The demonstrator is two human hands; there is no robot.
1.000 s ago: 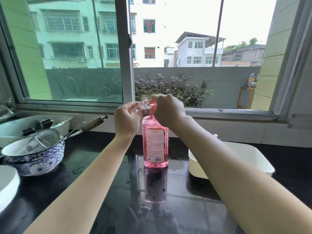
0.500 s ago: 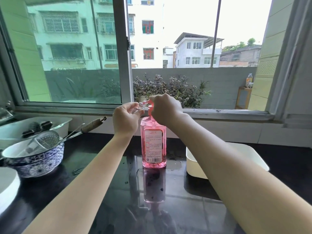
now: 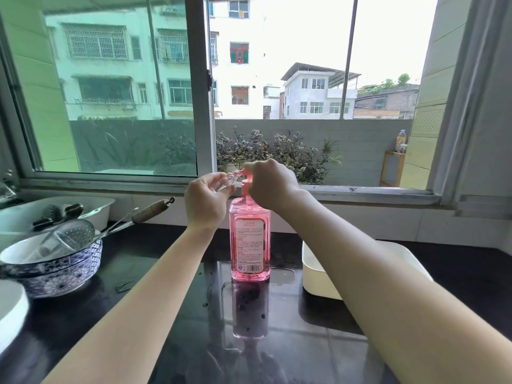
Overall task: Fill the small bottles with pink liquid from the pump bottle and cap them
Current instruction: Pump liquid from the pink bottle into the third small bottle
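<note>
A tall pink pump bottle [image 3: 250, 245] stands upright on the black counter [image 3: 166, 314], its label facing me. My right hand [image 3: 270, 187] is closed over the pump head and hides most of it. My left hand [image 3: 206, 199] holds a small clear bottle [image 3: 228, 180] tilted, with its mouth against the pump's spout. I cannot tell how much liquid is in the small bottle.
A white rectangular tub [image 3: 315, 268] sits just right of the pump bottle, partly behind my right forearm. At the left stand a blue patterned bowl [image 3: 63, 270] holding a strainer [image 3: 74, 234], a white tray [image 3: 91, 209] and a white lid [image 3: 11, 309]. The window sill [image 3: 360, 191] runs behind.
My right hand and the pump head have risen slightly; the view has shifted a little. The left hand keeps the small bottle at the spout.
</note>
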